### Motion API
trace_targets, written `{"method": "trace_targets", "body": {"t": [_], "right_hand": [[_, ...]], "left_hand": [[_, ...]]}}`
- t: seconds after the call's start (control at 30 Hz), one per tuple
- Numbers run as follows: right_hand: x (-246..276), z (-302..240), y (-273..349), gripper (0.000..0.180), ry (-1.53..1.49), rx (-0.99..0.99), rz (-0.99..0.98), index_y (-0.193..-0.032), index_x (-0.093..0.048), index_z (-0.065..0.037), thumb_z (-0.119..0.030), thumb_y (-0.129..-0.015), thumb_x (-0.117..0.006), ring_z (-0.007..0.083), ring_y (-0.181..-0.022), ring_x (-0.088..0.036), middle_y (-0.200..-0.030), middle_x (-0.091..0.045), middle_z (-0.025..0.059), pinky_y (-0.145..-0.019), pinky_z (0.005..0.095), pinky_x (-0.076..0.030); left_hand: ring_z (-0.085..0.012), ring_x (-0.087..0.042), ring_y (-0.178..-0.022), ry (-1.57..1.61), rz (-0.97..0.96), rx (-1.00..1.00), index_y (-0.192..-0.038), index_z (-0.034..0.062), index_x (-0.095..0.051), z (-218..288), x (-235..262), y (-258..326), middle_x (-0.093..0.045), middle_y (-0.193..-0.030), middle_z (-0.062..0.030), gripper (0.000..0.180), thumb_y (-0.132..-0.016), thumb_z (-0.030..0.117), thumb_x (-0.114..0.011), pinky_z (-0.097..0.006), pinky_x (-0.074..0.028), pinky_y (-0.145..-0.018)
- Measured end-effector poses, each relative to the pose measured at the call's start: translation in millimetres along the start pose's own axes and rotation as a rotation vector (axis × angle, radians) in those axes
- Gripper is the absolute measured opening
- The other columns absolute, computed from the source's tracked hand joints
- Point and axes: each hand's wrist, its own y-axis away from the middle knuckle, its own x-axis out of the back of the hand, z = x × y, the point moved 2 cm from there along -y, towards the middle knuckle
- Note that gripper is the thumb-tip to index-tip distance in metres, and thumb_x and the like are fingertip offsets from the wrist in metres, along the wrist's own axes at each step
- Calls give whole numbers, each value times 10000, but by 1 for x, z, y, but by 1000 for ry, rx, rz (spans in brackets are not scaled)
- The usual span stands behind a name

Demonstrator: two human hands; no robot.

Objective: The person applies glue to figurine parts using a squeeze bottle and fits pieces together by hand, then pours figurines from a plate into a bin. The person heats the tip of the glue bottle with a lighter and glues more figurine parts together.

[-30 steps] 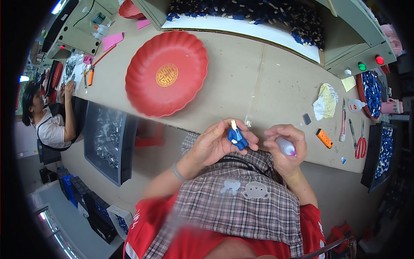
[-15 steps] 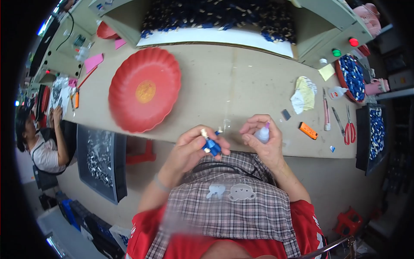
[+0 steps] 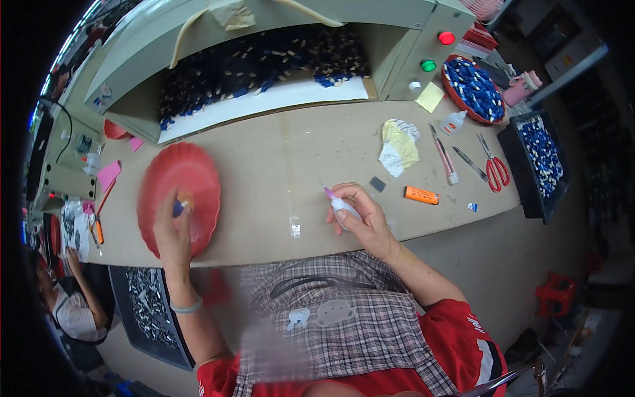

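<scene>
- Tan workbench [image 3: 258,205] ran under a pale cabinet [image 3: 400,69].
- Left hand [image 3: 175,228]: thumb and fingers nearly closed about a small blue piece [image 3: 178,208], over the large red dish [image 3: 204,173]; blur hid whether the piece touched it.
- Right hand [image 3: 364,225]: fingers curled round a purple-tipped bottle [image 3: 346,210].
- Progress, judged: early; I made out no other piece in the dish.
- Left, apparently: many blue parts [image 3: 264,63] inside the cabinet, others in a black tray [image 3: 504,135].
</scene>
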Motion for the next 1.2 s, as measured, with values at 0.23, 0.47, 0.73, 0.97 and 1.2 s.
{"method": "trace_targets", "body": {"t": [0.23, 0.47, 0.73, 0.97, 1.2], "right_hand": [[27, -1, 14, 245, -36, -18, 153, -1099, -555, 19, -33, -863, -596, 152, -764, -616, -983, -558, 102, -584, 235, -491], [58, -3, 33, 202, -259, 12, 330, -1034, -536, 4, -42, -858, -623, 126, -693, -612, -915, -619, 110, -588, 218, -480], [90, -18, 64, 217, -370, 147, 426, -1058, -519, 4, -123, -888, -561, 154, -721, -599, -893, -602, 118, -584, 236, -467], [140, -27, 93, 287, -469, 311, 750, -1075, -508, -26, -166, -864, -643, 152, -691, -585, -915, -606, 117, -587, 232, -461], [151, -19, 99, 284, -541, 290, 716, -1059, -516, -54, -164, -851, -675, 151, -721, -581, -957, -611, 108, -591, 216, -442]], "left_hand": [[-336, -479, -1205, -136, 40, -345, -1157, 21, -585, 78, -37, -7, -518, -1265, -165, 323, -836, 50, -603, -400, -389, -999], [-355, -531, -1115, 282, -356, -627, -1064, 17, -609, 156, -136, -2, -548, -1196, -171, 286, -778, 8, -631, -413, -447, -933], [-322, -562, -1001, 356, -465, -816, -1011, 5, -614, 228, -210, -21, -569, -1077, -146, 238, -773, 0, -614, -394, -484, -846], [-290, -557, -939, 422, -579, -1006, -983, 17, -628, 277, -225, -9, -565, -1023, -118, 228, -756, 27, -633, -371, -481, -807], [-266, -538, -925, 192, -674, -1141, -1132, 18, -569, 281, -246, 19, -540, -967, -109, 366, -774, 70, -622, -364, -460, -810]]}}
